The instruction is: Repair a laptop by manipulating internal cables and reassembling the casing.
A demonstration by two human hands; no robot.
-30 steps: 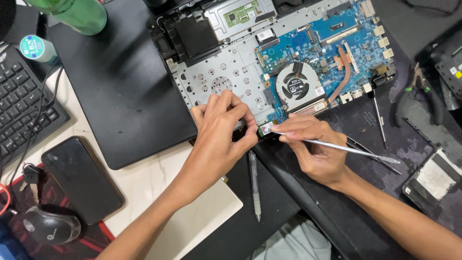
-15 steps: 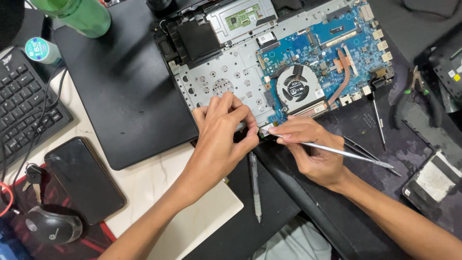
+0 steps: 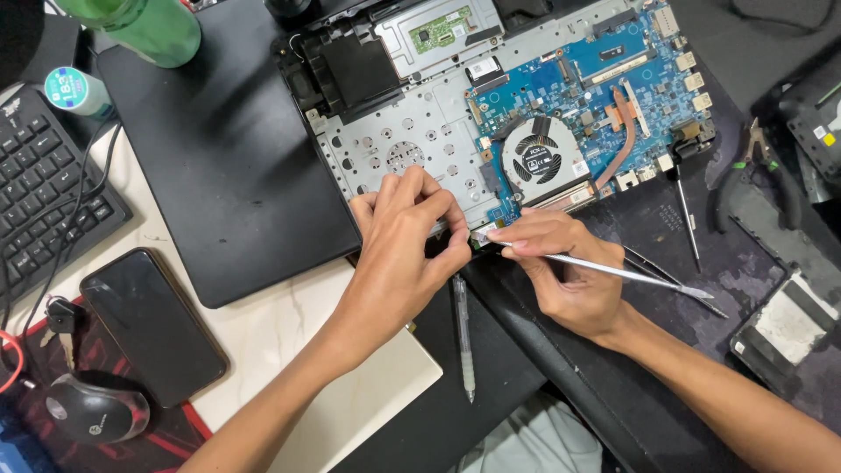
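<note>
Left to right; keyboard (image 3: 39,197) at the 9 o'clock edge, mouse (image 3: 95,407) at 8 o'clock, dark phone (image 3: 151,324) face up just right of it on the tabletop (image 3: 263,324); green bottle (image 3: 149,26) at 11 o'clock; black laptop lid (image 3: 219,166) lies flat, next to the opened laptop chassis (image 3: 420,140).

Change since a second ago: little; both hands have stayed at the lower edge of the board, the view has drifted slightly, the tool tip remains at the same small connector; I read this as fine work at one spot, not yet finished.

Left hand (image 3: 403,241) sits at centre, fingers (image 3: 438,206) curled and pinched together on the chassis edge by the small connector (image 3: 484,236); closed in a pinch, pressing or steadying that piece, nothing lifted.

A pen (image 3: 462,337) lies at 6 o'clock below the hands, untouched.

Right hand (image 3: 565,271) just right of centre, fingers closed round a thin metal pry tool (image 3: 613,270), held pencil-style, its tip touching the connector at the board's lower edge; the shaft points toward 4 o'clock.

Blue motherboard (image 3: 596,79) with round fan (image 3: 536,162) sits at 1 o'clock; a screwdriver (image 3: 686,210) lies at 3 o'clock, pliers (image 3: 753,162) beyond it.
</note>
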